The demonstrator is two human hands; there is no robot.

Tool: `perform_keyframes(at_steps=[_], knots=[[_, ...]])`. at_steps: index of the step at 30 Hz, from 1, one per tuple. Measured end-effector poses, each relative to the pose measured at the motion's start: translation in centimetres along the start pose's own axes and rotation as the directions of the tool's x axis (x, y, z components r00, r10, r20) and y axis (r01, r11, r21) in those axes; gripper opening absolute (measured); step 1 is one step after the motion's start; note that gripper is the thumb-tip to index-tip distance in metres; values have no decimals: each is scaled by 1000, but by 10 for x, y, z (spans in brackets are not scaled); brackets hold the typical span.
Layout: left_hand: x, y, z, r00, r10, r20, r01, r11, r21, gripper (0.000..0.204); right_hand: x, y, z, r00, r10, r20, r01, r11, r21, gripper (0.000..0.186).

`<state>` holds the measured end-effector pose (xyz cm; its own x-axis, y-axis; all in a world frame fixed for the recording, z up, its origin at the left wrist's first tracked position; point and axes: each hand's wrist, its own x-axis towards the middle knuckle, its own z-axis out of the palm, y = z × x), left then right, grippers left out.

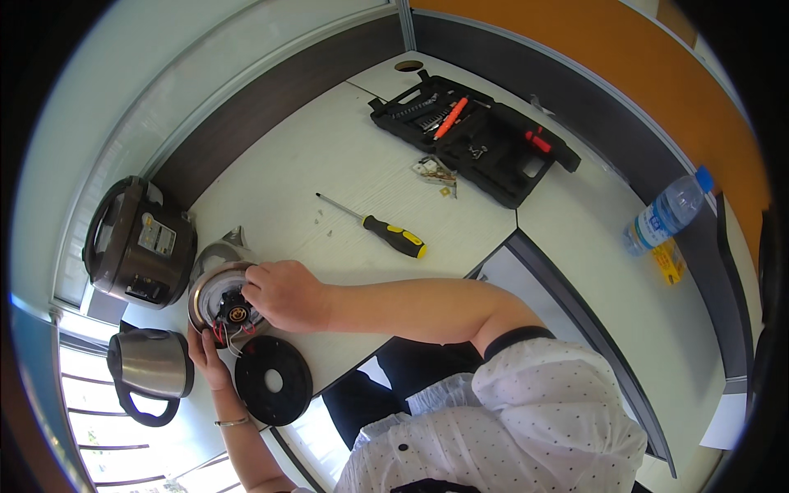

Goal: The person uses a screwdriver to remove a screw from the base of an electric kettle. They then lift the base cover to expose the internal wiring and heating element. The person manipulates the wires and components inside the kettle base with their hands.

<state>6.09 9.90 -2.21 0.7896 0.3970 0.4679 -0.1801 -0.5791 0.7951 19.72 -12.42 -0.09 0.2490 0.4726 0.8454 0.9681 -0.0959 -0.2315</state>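
An opened electric kettle (209, 287) lies at the left of the desk, its metal underside toward me. In the middle of that underside sit a black round connector (237, 313) and red and white wires (234, 335). My left hand (207, 359) grips the kettle's lower edge, fingers along the rim. My right hand (288, 296) is closed at the right side of the underside, by the connector; what its fingertips pinch is hidden. A black round cover (274, 386) with a hole in its middle lies close to my left wrist, below the wires.
A rice cooker (140, 242) and another steel kettle (152, 366) stand at the left. Mid-desk lies a yellow-and-black screwdriver (394, 236). Farther back are an open black toolbox (493, 135) and a small bag of parts (436, 171). A water bottle (670, 212) stands at the right.
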Motion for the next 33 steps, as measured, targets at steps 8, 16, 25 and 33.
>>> perform_keyframes(at_steps=[8, 16, 25, 33], knots=[[-1, -7, -1, 999, 11, -49, -11, 1000, 14, 40, -8, 9, -30, 997, 9, 81, -16, 996, 83, 9], [-1, -7, -1, 999, 18, -30, -17, 1000, 22, 39, -1, 84, -138, 945, 242, 221, -228, 970, -87, 7], [-4, 5, 10, 983, -171, -64, 163, 981, -107, 43, -58, 152, -210, 873, 488, -4, -472, 841, -266, 12], [-3, 10, 3, 997, -71, -7, 68, 982, -177, 47, -50, 151, -205, 845, 533, 51, -502, 821, -272, 12]])
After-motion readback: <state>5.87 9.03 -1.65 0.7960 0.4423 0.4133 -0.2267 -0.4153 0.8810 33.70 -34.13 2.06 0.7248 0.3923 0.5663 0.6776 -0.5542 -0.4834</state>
